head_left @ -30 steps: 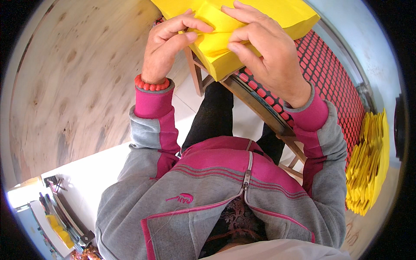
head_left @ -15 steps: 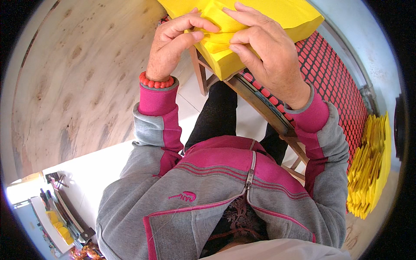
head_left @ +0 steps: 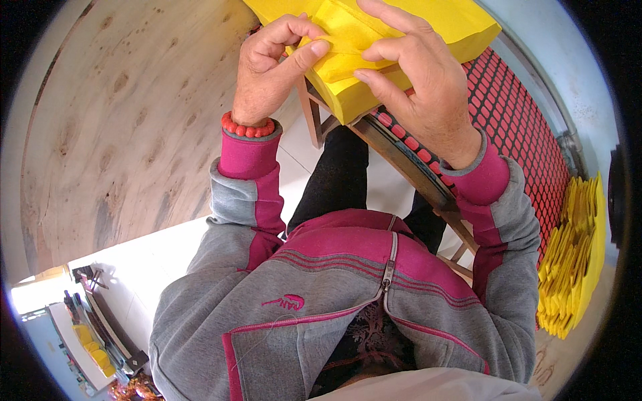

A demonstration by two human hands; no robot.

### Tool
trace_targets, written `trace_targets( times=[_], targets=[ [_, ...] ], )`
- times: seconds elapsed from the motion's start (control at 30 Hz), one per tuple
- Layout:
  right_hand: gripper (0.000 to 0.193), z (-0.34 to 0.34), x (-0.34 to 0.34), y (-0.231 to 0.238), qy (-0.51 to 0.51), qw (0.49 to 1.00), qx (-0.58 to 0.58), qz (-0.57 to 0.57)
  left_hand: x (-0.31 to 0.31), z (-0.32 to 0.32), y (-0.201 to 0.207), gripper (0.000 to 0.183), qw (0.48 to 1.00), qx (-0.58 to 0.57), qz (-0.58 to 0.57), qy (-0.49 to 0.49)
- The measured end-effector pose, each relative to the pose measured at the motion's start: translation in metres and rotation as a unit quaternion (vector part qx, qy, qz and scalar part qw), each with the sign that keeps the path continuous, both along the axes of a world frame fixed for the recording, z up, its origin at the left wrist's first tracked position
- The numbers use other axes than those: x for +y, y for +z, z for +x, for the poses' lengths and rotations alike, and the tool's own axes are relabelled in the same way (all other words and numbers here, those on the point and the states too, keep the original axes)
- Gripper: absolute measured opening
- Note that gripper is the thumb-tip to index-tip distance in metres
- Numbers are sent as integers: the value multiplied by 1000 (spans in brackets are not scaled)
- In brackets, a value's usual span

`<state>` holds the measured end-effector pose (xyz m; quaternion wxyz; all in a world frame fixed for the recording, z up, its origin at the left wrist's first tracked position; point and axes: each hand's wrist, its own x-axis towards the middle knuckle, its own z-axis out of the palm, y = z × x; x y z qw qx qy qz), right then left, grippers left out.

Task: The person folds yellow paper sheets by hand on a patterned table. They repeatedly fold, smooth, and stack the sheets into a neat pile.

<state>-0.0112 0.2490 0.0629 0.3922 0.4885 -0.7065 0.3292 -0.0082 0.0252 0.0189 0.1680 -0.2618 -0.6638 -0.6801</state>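
A small folded yellow sheet [head_left: 344, 33], paper-like or thin cloth, lies over a larger yellow stack [head_left: 468, 30] at the top of the view. My left hand [head_left: 271, 70], with a red bead bracelet [head_left: 247, 127] at its wrist, pinches the folded sheet's left edge between thumb and bent forefinger. Over the sheet's right side is my right hand [head_left: 428, 87], its fingers spread and thumb apart. Those fingertips are at or just above the yellow surface; whether they touch it I cannot tell.
Under the stack is a table with a red-and-black grid-patterned cover [head_left: 511, 113] and a wooden edge [head_left: 408, 157]. A bundle of folded yellow pieces [head_left: 572, 260] sits at the right. A large wooden board [head_left: 127, 127] fills the left, and a pale blue wall [head_left: 578, 80] bounds the right.
My right fingers have spread and come away from the fold that both hands were pinching. The small sheet now shows a flatter, wider face. My left hand has shifted slightly right.
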Motion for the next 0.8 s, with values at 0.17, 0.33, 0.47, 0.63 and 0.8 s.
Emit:
trace_targets(
  times=[0.17, 0.33, 0.47, 0.63, 0.8],
  targets=[
    [16, -4, -1, 1, 9, 999, 34, 8, 0, -6, -7, 12, 999, 19, 30, 12],
    [13, -7, -2, 0, 22, 999, 43, 21, -9, -12, -9, 9, 998, 33, 17, 46],
    [13, -7, -2, -2, 15, 999, 39, 25, -5, -5, -8, 10, 998, 54, 33, -29],
    [15, -2, 0, -3, 3, 999, -33, 28, -9, -6, -2, 13, 996, 79, -17, -48],
    [17, -2, -3, -3, 13, 1000, -7, 1, -10, -9, -5, 7, 992, 104, -71, -7]
  ],
)
